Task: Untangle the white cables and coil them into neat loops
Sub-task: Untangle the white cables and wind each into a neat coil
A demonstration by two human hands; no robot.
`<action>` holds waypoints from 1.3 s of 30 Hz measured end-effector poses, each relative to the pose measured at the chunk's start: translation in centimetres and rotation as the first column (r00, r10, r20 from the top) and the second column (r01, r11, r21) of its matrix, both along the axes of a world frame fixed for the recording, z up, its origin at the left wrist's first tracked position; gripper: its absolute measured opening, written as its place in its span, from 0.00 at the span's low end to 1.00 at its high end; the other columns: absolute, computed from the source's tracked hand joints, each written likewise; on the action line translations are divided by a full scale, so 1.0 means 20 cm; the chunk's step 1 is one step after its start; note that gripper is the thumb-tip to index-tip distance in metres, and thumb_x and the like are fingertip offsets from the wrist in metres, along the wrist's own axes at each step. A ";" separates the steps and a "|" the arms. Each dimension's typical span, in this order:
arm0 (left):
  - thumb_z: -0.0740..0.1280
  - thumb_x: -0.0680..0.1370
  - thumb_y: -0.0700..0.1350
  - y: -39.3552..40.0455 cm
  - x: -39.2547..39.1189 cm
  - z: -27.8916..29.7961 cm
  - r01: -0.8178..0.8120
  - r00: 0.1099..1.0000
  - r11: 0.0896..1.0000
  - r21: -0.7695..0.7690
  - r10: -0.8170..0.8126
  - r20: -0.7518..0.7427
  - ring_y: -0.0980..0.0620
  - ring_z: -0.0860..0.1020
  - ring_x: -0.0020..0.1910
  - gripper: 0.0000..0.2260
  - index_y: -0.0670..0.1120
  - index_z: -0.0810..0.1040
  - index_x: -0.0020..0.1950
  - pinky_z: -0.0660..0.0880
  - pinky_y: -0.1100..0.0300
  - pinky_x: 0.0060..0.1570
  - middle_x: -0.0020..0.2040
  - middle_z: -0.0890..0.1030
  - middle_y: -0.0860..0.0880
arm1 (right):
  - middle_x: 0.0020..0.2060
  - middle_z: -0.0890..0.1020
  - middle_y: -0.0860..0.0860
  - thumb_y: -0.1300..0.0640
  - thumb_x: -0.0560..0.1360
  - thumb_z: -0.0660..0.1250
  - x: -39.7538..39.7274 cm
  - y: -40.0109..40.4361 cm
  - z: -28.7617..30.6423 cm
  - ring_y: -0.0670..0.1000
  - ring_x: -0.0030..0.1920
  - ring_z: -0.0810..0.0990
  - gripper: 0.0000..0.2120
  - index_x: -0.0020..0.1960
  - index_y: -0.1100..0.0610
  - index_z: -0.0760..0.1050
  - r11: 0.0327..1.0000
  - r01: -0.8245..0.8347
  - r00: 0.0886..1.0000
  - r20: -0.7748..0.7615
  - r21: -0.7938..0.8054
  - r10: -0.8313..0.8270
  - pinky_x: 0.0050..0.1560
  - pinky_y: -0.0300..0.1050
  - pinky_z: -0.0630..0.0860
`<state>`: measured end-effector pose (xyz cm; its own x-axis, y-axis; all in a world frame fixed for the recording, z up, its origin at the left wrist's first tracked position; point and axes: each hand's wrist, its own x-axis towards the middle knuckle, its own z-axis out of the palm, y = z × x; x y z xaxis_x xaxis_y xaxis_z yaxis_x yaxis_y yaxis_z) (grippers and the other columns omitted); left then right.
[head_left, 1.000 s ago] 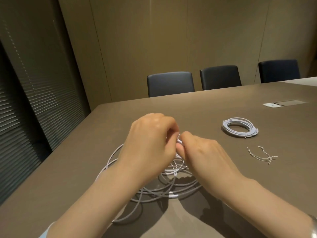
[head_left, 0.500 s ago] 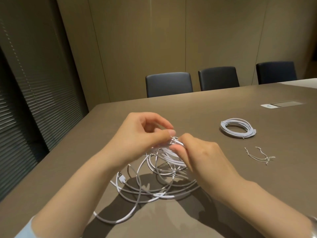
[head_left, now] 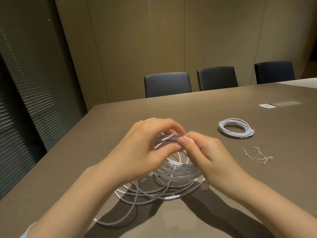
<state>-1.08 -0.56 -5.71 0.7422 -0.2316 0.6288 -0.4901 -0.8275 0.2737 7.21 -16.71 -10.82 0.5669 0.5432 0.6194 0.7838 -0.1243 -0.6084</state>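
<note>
Hands gathering a white cable into loops above the tabletop

Left hand curls round a small bundle of loops of the white cable, while the right hand pinches a strand against that bundle; the slack trails in loose crossing turns on the tabletop below. Each new turn should probably match the held loops in size, feeding slack slowly so crossings fall free instead of tightening. A finished coil and thin ties lie well apart to the right.

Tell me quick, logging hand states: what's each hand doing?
Left hand: grips the tangled white cable.
Right hand: pinches the same cable.
</note>
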 end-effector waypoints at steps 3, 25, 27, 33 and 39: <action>0.71 0.76 0.48 0.00 0.01 -0.01 0.047 0.999 0.999 -0.019 -0.047 0.016 0.55 0.80 0.48 0.07 0.50 0.82 0.53 0.76 0.55 0.47 0.46 0.83 0.58 | 0.25 0.70 0.43 0.41 0.78 0.59 0.00 -0.01 0.01 0.43 0.28 0.67 0.20 0.40 0.55 0.78 0.983 -0.151 0.953 -0.249 0.100 0.172 0.32 0.43 0.64; 0.77 0.66 0.49 0.08 0.06 -0.06 -0.248 0.786 0.745 -0.619 -0.219 -0.579 0.50 0.84 0.51 0.26 0.46 0.75 0.61 0.79 0.51 0.55 0.52 0.85 0.48 | 0.24 0.59 0.47 0.46 0.81 0.57 0.06 -0.04 0.08 0.46 0.22 0.58 0.20 0.44 0.63 0.74 0.866 0.010 0.469 -0.767 0.499 0.437 0.25 0.39 0.65; 0.74 0.67 0.44 0.07 0.08 -0.10 -0.296 0.707 0.579 -0.760 -0.402 -0.582 0.45 0.83 0.51 0.20 0.42 0.78 0.57 0.80 0.51 0.54 0.53 0.84 0.42 | 0.24 0.60 0.48 0.46 0.81 0.56 0.10 -0.04 0.08 0.46 0.22 0.58 0.21 0.45 0.63 0.73 0.812 0.080 0.418 -0.759 0.578 0.499 0.26 0.39 0.66; 0.70 0.74 0.44 -0.05 0.12 -0.18 -0.336 0.767 0.171 -0.926 -0.521 -0.374 0.41 0.81 0.52 0.10 0.40 0.81 0.52 0.74 0.44 0.62 0.52 0.83 0.37 | 0.25 0.65 0.49 0.45 0.82 0.54 0.14 -0.02 0.02 0.47 0.24 0.64 0.20 0.46 0.61 0.73 0.666 0.248 0.265 -0.710 0.704 0.652 0.36 0.42 0.70; 0.61 0.81 0.41 -0.16 0.21 -0.16 -0.241 0.915 0.074 -0.968 -0.316 -0.252 0.48 0.76 0.27 0.07 0.37 0.74 0.54 0.77 0.56 0.35 0.28 0.73 0.44 | 0.27 0.74 0.54 0.46 0.82 0.55 0.14 0.04 -0.04 0.51 0.28 0.75 0.21 0.47 0.63 0.74 0.688 0.299 0.284 -0.750 0.661 0.597 0.37 0.46 0.76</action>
<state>3.02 -3.72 -8.84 0.9388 0.3431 0.0320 -0.1602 0.3521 0.9221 10.03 -15.84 -11.65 0.8878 0.4568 -0.0559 -0.3688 0.6334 -0.6803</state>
